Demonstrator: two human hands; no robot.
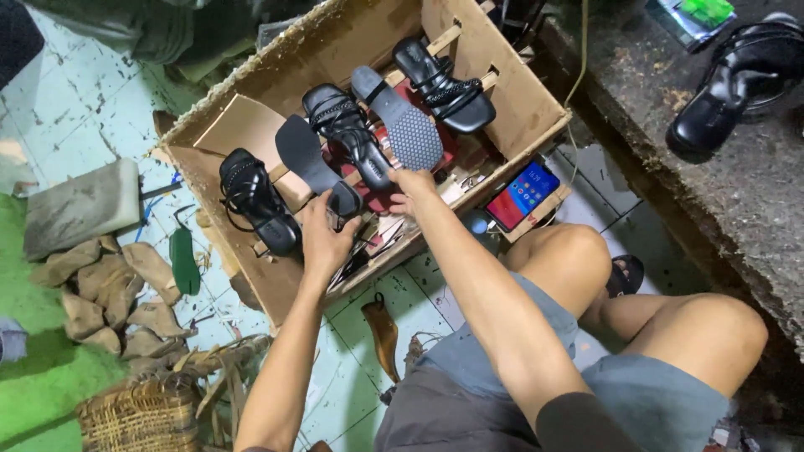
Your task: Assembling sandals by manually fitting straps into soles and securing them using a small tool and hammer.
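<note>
Head view, from left to right: grey stone block (82, 207) on pale tiled floor (75, 109), with brown leather scraps (105, 293) and a woven basket (142, 414) below. Green-handled tool (183, 259) just beside a shallow cardboard box (519, 100). Black strappy sandal (255, 201) at the box's left end. Left hand (322, 238) closed around the heel of an upturned black sole (311, 161). Next to it, second strappy sandal (347, 134) lying on a red board (377, 197). Right hand (412, 191) at the box's front edge, fingers curled by the toe of a dotted grey sole (402, 125); grip unclear. Third sandal (444, 84) behind. Lit phone (523, 195) propped at the box's right corner. Black heeled shoe (737, 84) on a concrete ledge (670, 167), far right.
</note>
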